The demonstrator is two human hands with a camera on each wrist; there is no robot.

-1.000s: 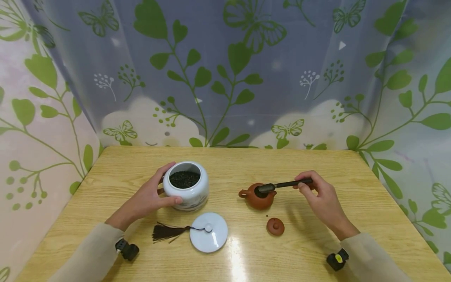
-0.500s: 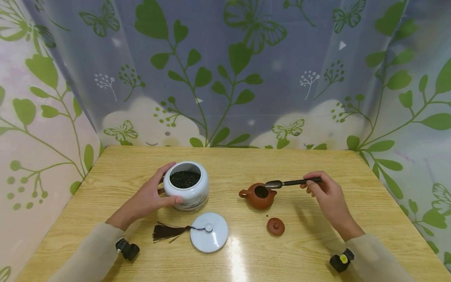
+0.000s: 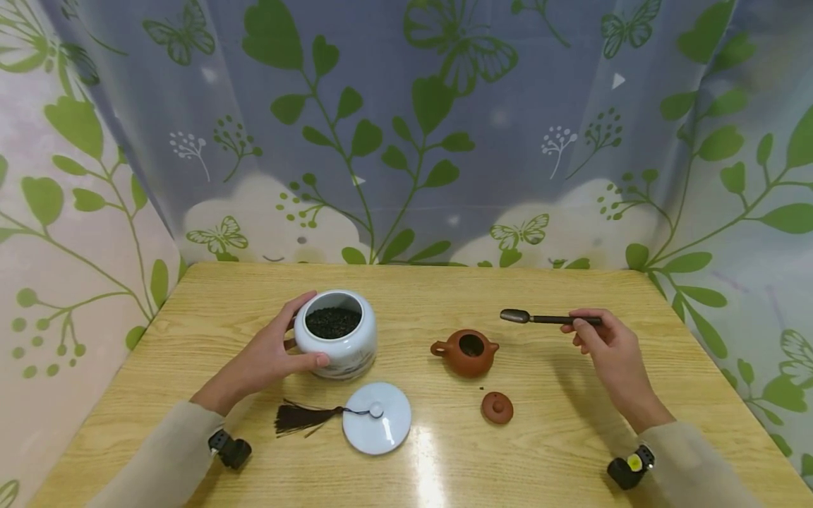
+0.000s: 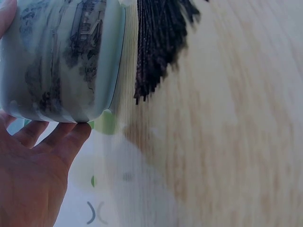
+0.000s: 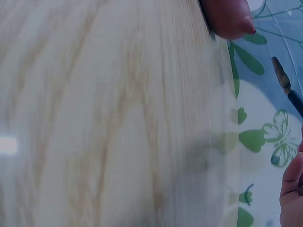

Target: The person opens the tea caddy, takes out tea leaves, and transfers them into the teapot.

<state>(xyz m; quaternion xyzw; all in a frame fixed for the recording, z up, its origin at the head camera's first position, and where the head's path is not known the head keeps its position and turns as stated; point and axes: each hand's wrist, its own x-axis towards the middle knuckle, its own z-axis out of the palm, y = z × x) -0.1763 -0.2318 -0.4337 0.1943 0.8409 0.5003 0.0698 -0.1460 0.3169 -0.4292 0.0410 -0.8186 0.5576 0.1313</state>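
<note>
My left hand (image 3: 267, 360) grips the side of a white porcelain jar (image 3: 346, 353) holding dark loose leaves (image 3: 333, 322); in the left wrist view fingers (image 4: 71, 139) press against the jar (image 4: 52, 61). My right hand (image 3: 612, 356) pinches the dark handle of a small scoop (image 3: 516, 316), held above the table to the right of a brown clay teapot (image 3: 468, 361). Dark matter shows inside the teapot's opening. The right wrist view shows the scoop (image 5: 281, 75), part of the right hand (image 5: 292, 189) and the teapot's spout end (image 5: 229, 19).
A white lid (image 3: 384, 430) with a dark tassel (image 3: 306, 418) lies in front of the jar. The small clay lid (image 3: 497, 408) lies in front of the teapot, a dark crumb beside it. A patterned curtain (image 3: 406, 141) stands behind the wooden table (image 3: 406, 289).
My right hand has moved right with the scoop, whose tip has come out of the teapot's opening and away from it. The left hand and jar have stayed in place.
</note>
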